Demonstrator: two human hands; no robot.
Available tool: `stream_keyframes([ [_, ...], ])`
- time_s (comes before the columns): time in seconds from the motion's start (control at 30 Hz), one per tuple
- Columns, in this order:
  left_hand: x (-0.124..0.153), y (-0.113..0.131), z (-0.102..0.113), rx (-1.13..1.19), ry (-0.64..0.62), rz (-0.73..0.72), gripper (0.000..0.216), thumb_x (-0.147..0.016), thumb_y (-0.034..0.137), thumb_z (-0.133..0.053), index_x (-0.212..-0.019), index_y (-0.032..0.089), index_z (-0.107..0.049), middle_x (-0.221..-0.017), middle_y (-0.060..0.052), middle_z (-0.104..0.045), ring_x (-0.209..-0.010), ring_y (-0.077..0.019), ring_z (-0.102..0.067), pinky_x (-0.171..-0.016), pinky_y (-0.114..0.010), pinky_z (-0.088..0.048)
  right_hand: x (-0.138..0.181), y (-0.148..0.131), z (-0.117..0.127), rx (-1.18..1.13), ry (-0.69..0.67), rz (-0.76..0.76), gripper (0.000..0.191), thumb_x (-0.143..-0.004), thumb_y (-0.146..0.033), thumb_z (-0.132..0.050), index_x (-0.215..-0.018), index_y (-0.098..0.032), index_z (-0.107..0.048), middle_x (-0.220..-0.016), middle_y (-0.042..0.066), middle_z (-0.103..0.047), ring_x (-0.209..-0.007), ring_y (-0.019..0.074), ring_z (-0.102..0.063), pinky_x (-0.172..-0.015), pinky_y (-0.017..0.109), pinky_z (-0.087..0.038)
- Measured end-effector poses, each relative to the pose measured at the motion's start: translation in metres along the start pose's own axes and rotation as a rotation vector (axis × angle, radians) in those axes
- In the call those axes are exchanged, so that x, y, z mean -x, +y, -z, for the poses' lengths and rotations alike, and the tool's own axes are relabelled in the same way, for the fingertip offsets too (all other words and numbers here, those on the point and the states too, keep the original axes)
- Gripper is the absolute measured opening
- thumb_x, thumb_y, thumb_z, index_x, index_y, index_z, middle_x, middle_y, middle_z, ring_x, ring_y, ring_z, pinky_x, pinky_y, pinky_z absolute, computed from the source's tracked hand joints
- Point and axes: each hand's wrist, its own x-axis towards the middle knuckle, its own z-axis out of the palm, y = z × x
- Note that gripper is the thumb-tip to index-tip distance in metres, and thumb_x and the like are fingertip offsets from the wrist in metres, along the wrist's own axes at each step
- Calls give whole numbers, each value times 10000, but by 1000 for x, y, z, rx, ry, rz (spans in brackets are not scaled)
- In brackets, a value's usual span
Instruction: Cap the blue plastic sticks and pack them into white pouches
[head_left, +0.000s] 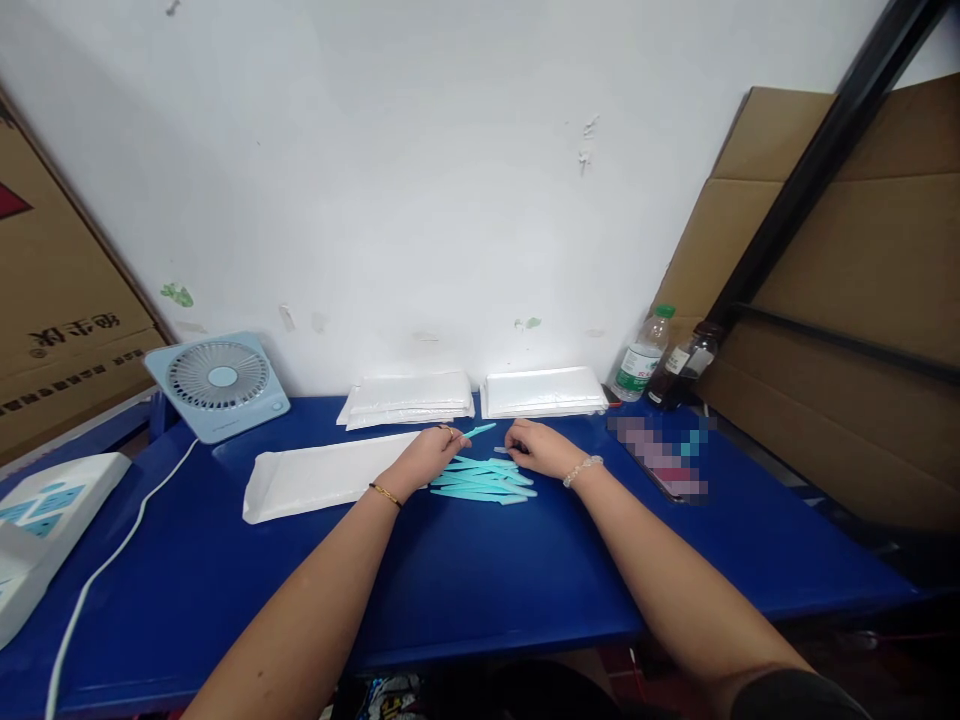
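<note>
My left hand [429, 458] pinches a slim turquoise eyebrow razor [480, 431] that points to the right. Facing it across a short gap, my right hand [538, 447] has its fingertips closed around a small pale, see-through piece [501, 450], too small to make out fully. Below and between both hands lies a loose pile of similar turquoise eyebrow razors [480, 482] on the blue table. A long white padded packet [315, 478] lies flat to the left, its right end partly behind my left hand.
Two stacks of white packets, one left [409, 398] and one right [544, 390], lie by the wall. A blue fan [221, 376] and a white device [52, 520] stand left. Two bottles, clear [641, 358] and dark [682, 370], and a blurred phone [660, 458] are right.
</note>
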Motion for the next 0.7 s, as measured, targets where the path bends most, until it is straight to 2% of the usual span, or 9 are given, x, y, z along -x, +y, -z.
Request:
stream_keyframes([
  [0.1, 0, 0, 0, -3, 5, 18, 490, -876, 526, -349, -875, 167, -682, -936, -79, -677, -871, -223, -593, -780, -294, -427, -2, -3, -4, 51, 12, -17, 82, -759, -97, -561, -751, -163, -608, -798, 47, -584, -699, 139, -544, -658, 241, -410],
  [0.17, 1, -1, 0, -8, 21, 7, 487, -871, 533, -358, -891, 171, -683, -904, -70, -679, -842, -219, -592, -767, -291, -428, -2, 0, -6, -24, 38, -53, 77, -764, -107, -556, -757, -167, -604, -790, 37, -593, -684, 131, -548, -648, 235, -417],
  [0.27, 1, -2, 1, -7, 41, -16, 467, -857, 539, -392, -888, 180, -689, -863, -62, -677, -815, -215, -587, -745, -283, -424, 1, 9, -6, -279, 94, -152, 73, -812, -184, -531, -804, -173, -603, -723, 8, -619, -610, 116, -560, -598, 232, -437],
  [0.37, 1, -3, 1, 8, 47, -11, 464, -850, 545, -404, -873, 183, -694, -822, -55, -669, -766, -200, -571, -701, -276, -414, 3, 18, -3, -588, 175, -250, 150, -825, -300, -551, -844, -167, -618, -744, 19, -666, -593, 121, -607, -582, 247, -476],
  [0.53, 2, -2, 4, 60, -16, 33, 519, -842, 574, -379, -902, 169, -696, -786, -36, -638, -642, -155, -492, -572, -254, -355, 2, 17, 2, -935, 333, -311, 274, -638, -368, -760, -798, -158, -687, -727, 47, -714, -712, 187, -677, -707, 321, -539],
  [0.7, 2, -3, 6, 67, -39, 25, 507, -837, 557, -384, -920, 176, -708, -777, -26, -600, -643, -144, -469, -562, -242, -332, 1, 11, 1, -1014, 426, -342, 288, -560, -342, -818, -766, -170, -714, -739, 51, -733, -759, 216, -695, -801, 372, -545],
])
